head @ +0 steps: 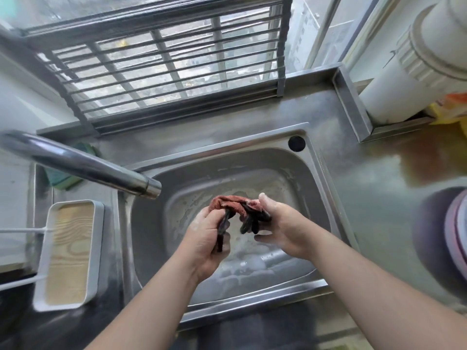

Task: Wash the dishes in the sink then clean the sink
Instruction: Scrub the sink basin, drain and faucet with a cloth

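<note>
In the middle of the frame we hold both hands over the sink (321,188). Our left hand (207,238) grasps a dark utensil (222,231), with the fingers curled around its handle. Our right hand (280,223) grasps the other end, where several dark prongs or loops stick out; we cannot tell exactly what kind of utensil it is. A reddish cloth (230,204) lies over the top of the utensil, between the two hands, and touches both of them. There is white foam on our fingers.

The sink basin below the hands has soapy water and foam on its bottom, and a grey handle-like thing (275,257) lies there in the lower middle, partly under the foam. The tap (83,164) comes from the left edge of the frame, and its mouth ends just to the upper left of our hands.

At the lower left, a white tray (99,251) with a wood-pattern bottom stands beside the sink. A green sponge (60,176) lies behind the tap at the left. At the top, a metal rack (177,72) stands before the window. At the right edge we see a blurred purple round thing (444,238).
</note>
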Demonstrator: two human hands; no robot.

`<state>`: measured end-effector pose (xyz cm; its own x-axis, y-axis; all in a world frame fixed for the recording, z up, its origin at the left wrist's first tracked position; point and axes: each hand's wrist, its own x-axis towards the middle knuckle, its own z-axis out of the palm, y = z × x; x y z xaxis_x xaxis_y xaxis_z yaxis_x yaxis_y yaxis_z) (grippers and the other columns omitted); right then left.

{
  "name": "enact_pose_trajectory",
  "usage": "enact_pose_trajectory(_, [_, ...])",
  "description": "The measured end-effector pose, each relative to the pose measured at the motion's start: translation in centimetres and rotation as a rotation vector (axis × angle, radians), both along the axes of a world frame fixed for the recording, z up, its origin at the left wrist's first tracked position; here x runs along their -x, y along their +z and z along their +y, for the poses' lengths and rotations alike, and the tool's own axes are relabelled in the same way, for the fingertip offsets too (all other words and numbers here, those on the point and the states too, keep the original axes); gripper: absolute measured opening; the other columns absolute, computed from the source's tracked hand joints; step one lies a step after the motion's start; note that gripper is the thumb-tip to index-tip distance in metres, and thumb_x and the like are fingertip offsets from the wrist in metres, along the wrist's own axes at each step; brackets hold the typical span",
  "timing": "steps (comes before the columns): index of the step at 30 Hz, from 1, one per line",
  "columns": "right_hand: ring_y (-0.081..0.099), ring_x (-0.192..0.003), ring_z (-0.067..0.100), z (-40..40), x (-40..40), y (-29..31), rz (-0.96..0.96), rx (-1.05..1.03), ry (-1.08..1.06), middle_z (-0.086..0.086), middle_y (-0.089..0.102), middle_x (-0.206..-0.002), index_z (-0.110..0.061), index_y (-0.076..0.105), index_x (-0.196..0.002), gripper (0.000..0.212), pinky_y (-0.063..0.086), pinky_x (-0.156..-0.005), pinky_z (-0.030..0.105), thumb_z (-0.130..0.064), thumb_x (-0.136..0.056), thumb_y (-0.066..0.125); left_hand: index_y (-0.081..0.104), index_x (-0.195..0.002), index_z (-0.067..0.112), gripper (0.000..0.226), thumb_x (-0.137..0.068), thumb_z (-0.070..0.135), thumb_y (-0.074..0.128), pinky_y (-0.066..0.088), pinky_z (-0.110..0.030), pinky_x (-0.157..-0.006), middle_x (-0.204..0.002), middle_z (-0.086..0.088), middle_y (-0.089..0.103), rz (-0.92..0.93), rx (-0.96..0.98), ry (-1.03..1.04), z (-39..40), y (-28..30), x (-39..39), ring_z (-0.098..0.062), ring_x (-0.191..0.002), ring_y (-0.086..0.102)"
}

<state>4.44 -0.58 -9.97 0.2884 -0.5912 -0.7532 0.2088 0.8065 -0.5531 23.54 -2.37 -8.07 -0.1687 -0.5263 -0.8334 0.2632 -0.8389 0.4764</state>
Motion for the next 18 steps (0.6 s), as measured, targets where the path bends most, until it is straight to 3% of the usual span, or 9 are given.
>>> enact_pose_trajectory(1, [0.066, -0.098, 0.018, 0.0, -0.4, 0.2, 0.012, 0.040, 0.026, 0.005, 0.073, -0.106, -0.020, 0.068, -0.123, 0.038, 0.047, -0.096, 0.041, -0.049, -0.105, 0.053, 0.063, -0.103, 0.014, 0.013, -0.094, 0.005, 0.060, 0.021, -0.022, -0.042, -0.065, 0.002, 0.044, -0.034, 0.059, -0.036, 0.1, 0.1, -0.2, -0.009, -0.048, 0.029])
enact_pose_trajectory(3, [0.068, -0.093, 0.015, -0.1, -1.3, 0.6, 0.100, 0.131, 0.021, 0.002, 0.074, -0.100, -0.017, 0.069, -0.121, 0.024, 0.053, -0.090, 0.033, -0.032, -0.106, 0.057, 0.060, -0.115, 0.004, 0.044, -0.073, -0.007, 0.064, 0.027, -0.023, -0.043, -0.066, -0.004, 0.048, -0.065, 0.179, -0.039, 0.2, 0.5, -0.8, -0.012, -0.050, 0.033])
enact_pose_trajectory(5, [0.068, -0.079, 0.009, -0.5, -2.0, 0.9, 0.170, 0.124, -0.066, -0.002, 0.074, -0.087, -0.013, 0.073, -0.108, 0.018, 0.056, -0.071, 0.021, -0.020, -0.105, 0.057, 0.058, -0.113, 0.012, 0.063, -0.055, -0.014, 0.055, 0.029, -0.023, -0.043, -0.072, -0.008, 0.055, -0.087, 0.199, 0.006, 0.1, 0.9, -1.8, -0.014, -0.053, 0.039])
enact_pose_trajectory(7, [0.064, -0.068, 0.009, -0.9, -2.2, 0.7, 0.220, 0.073, -0.157, -0.003, 0.069, -0.075, -0.016, 0.071, -0.092, 0.018, 0.054, -0.063, 0.021, -0.018, -0.103, 0.058, 0.061, -0.116, 0.019, 0.077, -0.049, -0.017, 0.048, 0.030, -0.025, -0.045, -0.086, -0.010, 0.064, -0.053, 0.180, 0.001, -0.3, 1.1, -3.1, -0.016, -0.059, 0.045])
enact_pose_trajectory(9, [0.059, -0.066, 0.014, -1.3, -2.1, 0.3, 0.215, -0.006, -0.296, -0.005, 0.064, -0.068, -0.020, 0.066, -0.080, 0.021, 0.048, -0.065, 0.028, -0.020, -0.100, 0.060, 0.064, -0.131, 0.026, 0.094, -0.050, -0.019, 0.046, 0.032, -0.026, -0.048, -0.102, -0.012, 0.070, 0.034, 0.159, -0.054, -0.8, 1.6, -4.4, -0.018, -0.066, 0.050])
enact_pose_trajectory(12, [0.058, -0.066, 0.016, -1.8, -1.6, -0.2, 0.143, -0.062, -0.476, -0.002, 0.064, -0.073, -0.023, 0.067, -0.088, 0.011, 0.045, -0.063, 0.029, -0.025, -0.098, 0.062, 0.060, -0.144, 0.035, 0.106, -0.055, -0.022, 0.049, 0.039, -0.024, -0.052, -0.126, -0.013, 0.070, 0.218, 0.203, -0.138, -1.1, 2.5, -6.1, -0.020, -0.077, 0.059])
enact_pose_trajectory(14, [0.062, -0.066, 0.016, -1.9, -1.3, -0.4, 0.110, -0.032, -0.474, 0.001, 0.068, -0.079, -0.023, 0.068, -0.092, 0.011, 0.045, -0.062, 0.029, -0.025, -0.101, 0.061, 0.057, -0.148, 0.035, 0.107, -0.056, -0.019, 0.059, 0.050, -0.023, -0.067, -0.140, -0.013, 0.065, 0.356, 0.260, -0.164, -1.2, 3.3, -6.6, -0.024, -0.095, 0.067])
enact_pose_trajectory(16, [0.063, -0.071, 0.018, -2.0, -1.7, -0.5, 0.172, 0.009, -0.433, 0.003, 0.071, -0.086, -0.022, 0.071, -0.097, 0.013, 0.045, -0.065, 0.030, -0.028, -0.103, 0.061, 0.054, -0.152, 0.029, 0.105, -0.057, -0.015, 0.064, 0.054, -0.026, -0.082, -0.152, -0.012, 0.058, 0.436, 0.328, -0.165, -1.3, 4.2, -6.4, -0.027, -0.113, 0.067])
enact_pose_trajectory(18, [0.059, -0.079, 0.017, -1.8, -2.4, -1.0, 0.328, 0.034, -0.397, 0.001, 0.071, -0.098, -0.024, 0.071, -0.102, 0.011, 0.045, -0.072, 0.032, -0.030, -0.104, 0.062, 0.052, -0.154, 0.024, 0.105, -0.058, -0.019, 0.060, 0.057, -0.027, -0.082, -0.154, -0.013, 0.056, 0.451, 0.363, -0.107, -1.5, 5.1, -5.6, -0.026, -0.116, 0.067])
